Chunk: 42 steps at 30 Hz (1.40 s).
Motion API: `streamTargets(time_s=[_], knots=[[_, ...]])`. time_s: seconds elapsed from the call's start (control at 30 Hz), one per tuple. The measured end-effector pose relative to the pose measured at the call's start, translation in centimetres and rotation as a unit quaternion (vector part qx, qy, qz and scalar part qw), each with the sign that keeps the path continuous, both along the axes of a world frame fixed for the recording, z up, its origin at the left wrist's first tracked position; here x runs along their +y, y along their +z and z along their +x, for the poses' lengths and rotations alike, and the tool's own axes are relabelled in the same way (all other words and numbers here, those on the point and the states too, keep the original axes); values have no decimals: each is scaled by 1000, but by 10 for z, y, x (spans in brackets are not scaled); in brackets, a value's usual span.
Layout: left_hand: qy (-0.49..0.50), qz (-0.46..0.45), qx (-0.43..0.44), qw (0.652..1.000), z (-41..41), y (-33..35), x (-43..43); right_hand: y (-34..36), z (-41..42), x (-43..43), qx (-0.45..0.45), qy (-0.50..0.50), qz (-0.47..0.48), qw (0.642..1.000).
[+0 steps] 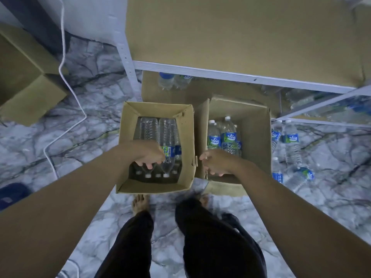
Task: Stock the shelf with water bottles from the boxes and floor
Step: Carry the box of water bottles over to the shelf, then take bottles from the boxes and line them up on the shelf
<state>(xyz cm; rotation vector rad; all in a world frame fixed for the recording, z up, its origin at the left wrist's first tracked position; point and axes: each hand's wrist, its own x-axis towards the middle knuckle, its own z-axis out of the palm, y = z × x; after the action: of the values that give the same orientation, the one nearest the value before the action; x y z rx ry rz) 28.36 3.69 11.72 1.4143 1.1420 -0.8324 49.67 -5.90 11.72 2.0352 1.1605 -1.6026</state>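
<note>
Two open cardboard boxes stand on the marble floor in front of my feet. The left box (pixel 186 137) holds several clear water bottles lying with caps toward me. My left hand (pixel 149 155) reaches into it, fingers closed round the neck of one bottle (pixel 147 127). The right box (pixel 255 125) holds upright bottles (pixel 228 137) with blue-green labels. My right hand (pixel 215 162) hovers over its near left corner, fingers loosely curled, nothing visible in them. The white metal shelf (pixel 220 74) has a cardboard-lined board above; two bottles (pixel 166 79) stand on its bottom level.
More bottles (pixel 292 141) stand and lie on the floor to the right, others under the shelf's right part (pixel 321 107). A closed cardboard box (pixel 26 81) sits at the far left. A white cable (pixel 62 57) runs across the floor. A dark object (pixel 12 193) lies at the left edge.
</note>
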Motion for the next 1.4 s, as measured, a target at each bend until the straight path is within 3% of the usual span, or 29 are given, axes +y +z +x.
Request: streamTargets(time_s=[0.27, 0.37, 0.63, 0.9, 1.1, 1.27, 1.4], knots=[[-15, 9, -45, 999, 69, 14, -1, 19, 58, -2, 5, 25, -26, 999], [56, 12, -32, 998, 103, 1, -2, 7, 101, -3, 7, 25, -25, 999], [58, 31, -1, 998, 214, -36, -39, -39, 211, -6, 27, 82, -68, 994], [31, 23, -19, 999, 265, -121, -52, -122, 236, -4, -4, 131, -56, 990], [17, 75, 0, 997, 274, -209, -60, -221, 244, -14, -39, 161, -68, 984], [74, 105, 25, 991, 282, -275, -64, -275, 249, -18, -83, 157, -59, 982], [96, 125, 34, 987, 291, -319, -64, -315, 245, -16, -108, 94, -34, 989]])
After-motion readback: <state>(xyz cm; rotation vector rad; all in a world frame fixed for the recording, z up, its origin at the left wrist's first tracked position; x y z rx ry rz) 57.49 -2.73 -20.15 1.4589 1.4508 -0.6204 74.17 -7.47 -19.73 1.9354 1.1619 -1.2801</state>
